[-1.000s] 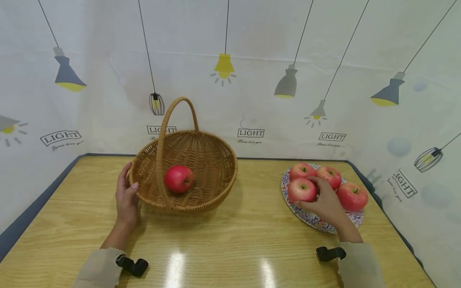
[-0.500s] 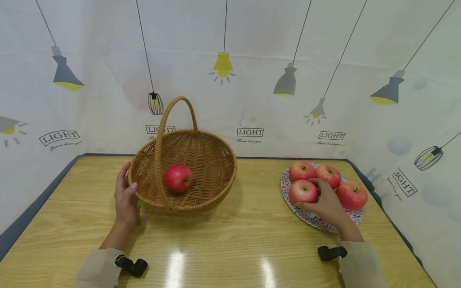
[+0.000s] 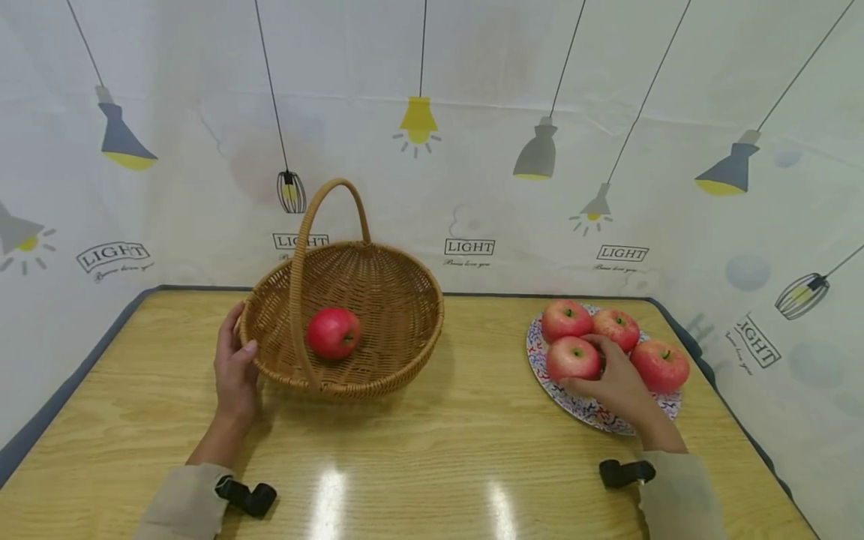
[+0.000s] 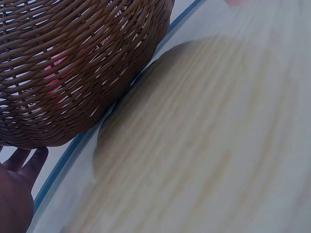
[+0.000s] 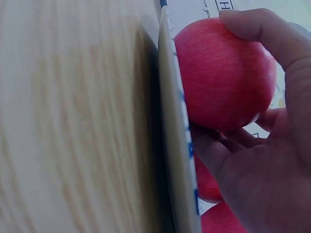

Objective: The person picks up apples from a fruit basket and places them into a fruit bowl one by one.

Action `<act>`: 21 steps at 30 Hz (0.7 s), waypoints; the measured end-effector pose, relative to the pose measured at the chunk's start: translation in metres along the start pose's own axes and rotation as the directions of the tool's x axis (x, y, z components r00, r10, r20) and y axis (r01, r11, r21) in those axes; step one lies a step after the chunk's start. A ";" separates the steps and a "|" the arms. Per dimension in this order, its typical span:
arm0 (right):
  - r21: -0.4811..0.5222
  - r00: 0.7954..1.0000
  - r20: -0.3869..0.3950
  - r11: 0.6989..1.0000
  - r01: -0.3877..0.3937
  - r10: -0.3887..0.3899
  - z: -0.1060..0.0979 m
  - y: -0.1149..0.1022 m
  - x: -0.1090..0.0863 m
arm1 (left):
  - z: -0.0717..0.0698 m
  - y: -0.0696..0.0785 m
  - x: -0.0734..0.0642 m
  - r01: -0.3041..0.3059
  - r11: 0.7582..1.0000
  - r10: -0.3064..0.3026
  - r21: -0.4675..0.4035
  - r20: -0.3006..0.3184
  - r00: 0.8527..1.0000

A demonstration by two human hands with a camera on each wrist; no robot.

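My left hand touches the left side of a brown wicker basket with a tall arched handle. In the left wrist view, its fingertips rest against the basket's woven outside. One red apple lies inside the basket. On the right, my right hand holds a pinkish-red apple at the front left of a patterned plate. The right wrist view shows thumb and fingers on opposite sides of this apple, close against the plate's rim.
Other apples share the plate: one at the back left, one behind the hand, one at the right. The wooden table ends at a backdrop printed with lamps.
My right hand and the apple in it have shifted slightly to the right over the plate. My left hand and the basket have hardly moved.
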State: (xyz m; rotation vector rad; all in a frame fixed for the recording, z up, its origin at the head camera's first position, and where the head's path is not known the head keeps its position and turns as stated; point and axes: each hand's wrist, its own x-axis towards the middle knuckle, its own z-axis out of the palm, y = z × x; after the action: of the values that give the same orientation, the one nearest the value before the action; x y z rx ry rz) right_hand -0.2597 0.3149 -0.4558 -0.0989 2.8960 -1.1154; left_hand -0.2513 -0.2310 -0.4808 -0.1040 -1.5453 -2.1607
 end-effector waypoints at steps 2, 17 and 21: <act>0.002 1.000 0.009 1.000 0.006 -0.006 0.000 0.001 0.001 | 0.000 0.000 0.001 -0.001 1.000 0.001 -0.006 0.001 1.000; 0.001 0.999 0.043 1.000 0.012 -0.012 -0.001 0.003 0.001 | 0.000 0.000 0.000 0.000 1.000 0.000 -0.006 -0.005 1.000; -0.007 0.998 0.058 1.000 -0.002 0.003 -0.003 0.002 -0.001 | 0.001 0.001 0.000 0.004 1.000 -0.004 -0.007 -0.001 1.000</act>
State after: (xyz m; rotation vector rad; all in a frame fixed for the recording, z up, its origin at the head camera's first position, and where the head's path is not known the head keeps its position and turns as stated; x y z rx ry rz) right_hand -0.2592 0.3181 -0.4549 -0.1254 2.8485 -1.0834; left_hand -0.2506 -0.2306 -0.4795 -0.1016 -1.5381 -2.1694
